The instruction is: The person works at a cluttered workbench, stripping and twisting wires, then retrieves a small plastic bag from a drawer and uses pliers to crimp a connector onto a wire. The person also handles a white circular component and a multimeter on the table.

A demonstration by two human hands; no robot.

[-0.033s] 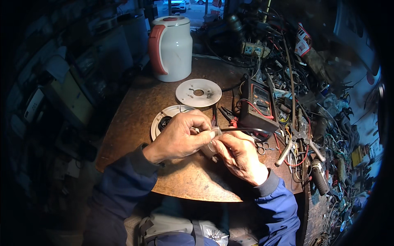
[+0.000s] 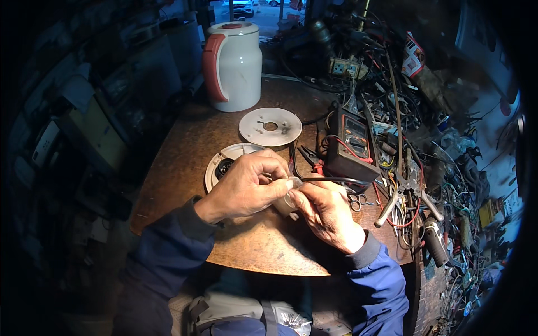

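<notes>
My left hand and my right hand meet over a round brown table. Both pinch a small pale plastic part between their fingertips. A black cable runs from the part to the right. Just behind my left hand lies a round white kettle base with a dark socket in its middle, partly covered by my knuckles. A flat white disc rests farther back. A white kettle with a red handle stands upright at the table's far edge.
A dark multimeter with red and black leads sits right of my hands, with red-handled pliers beside it. Pale-handled cutters lie at the right among tangled wires and several tools. Dim shelves of boxes stand at the left.
</notes>
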